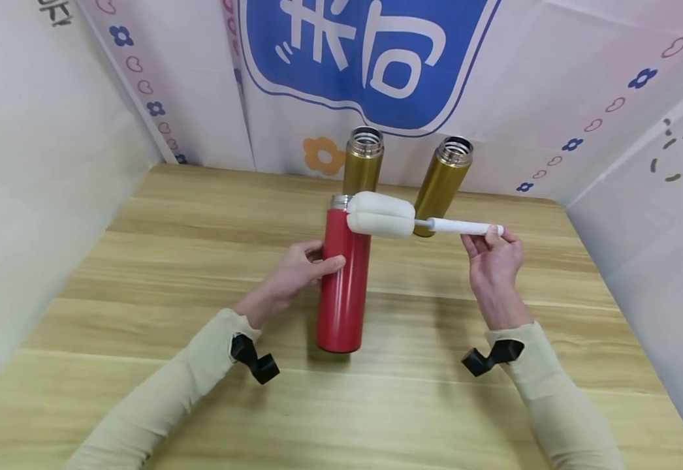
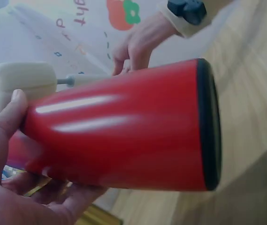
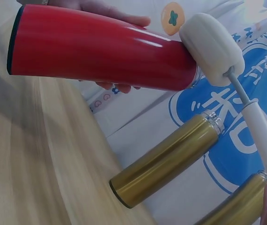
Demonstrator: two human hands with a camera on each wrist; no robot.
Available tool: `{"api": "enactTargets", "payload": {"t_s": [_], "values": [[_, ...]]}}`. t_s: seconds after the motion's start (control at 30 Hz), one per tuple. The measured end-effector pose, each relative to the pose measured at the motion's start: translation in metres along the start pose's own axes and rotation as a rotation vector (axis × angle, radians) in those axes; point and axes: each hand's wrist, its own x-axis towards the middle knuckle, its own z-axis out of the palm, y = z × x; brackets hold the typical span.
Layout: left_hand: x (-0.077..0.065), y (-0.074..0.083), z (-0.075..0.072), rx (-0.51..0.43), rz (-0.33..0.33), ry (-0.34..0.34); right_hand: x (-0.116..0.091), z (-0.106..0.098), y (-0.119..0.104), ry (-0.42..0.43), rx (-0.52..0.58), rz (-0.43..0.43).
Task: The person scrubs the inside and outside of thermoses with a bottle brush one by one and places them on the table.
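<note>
My left hand (image 1: 297,271) grips a red thermos bottle (image 1: 344,287) around its upper body, thumb across the front. The bottle is held up off the table, lidless, with its steel neck showing in the head view. My right hand (image 1: 496,258) pinches the end of a white handle on a sponge bottle brush (image 1: 382,214). The brush lies roughly level, its pale sponge head overlapping the bottle's neck and shoulder in the head view. In the right wrist view the sponge (image 3: 213,49) is right at the bottle's neck, outside the mouth.
Two gold thermos bottles without lids, one behind the red bottle (image 1: 363,160) and one farther right (image 1: 444,183), stand upright at the back of the wooden table (image 1: 200,215). A printed cloth backdrop (image 1: 553,98) hangs behind them, and pale walls flank both sides.
</note>
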Motion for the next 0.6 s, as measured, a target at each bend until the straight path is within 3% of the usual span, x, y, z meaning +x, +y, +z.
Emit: {"api": "enactTargets", "payload": {"t_s": [0.13,0.33,0.6], "values": [[0.004,-0.006,0.003,-0.132,-0.015,-0.024,-0.004,-0.006,0.002,-0.020,-0.011,-0.004],[0.008,-0.008,0.001,-0.351,0.013,0.017,-0.015,-0.019,0.009,-0.083,-0.086,0.008],[0.007,-0.009,-0.004,-0.439,0.024,0.032,-0.028,-0.034,0.015,-0.164,-0.235,0.028]]}}
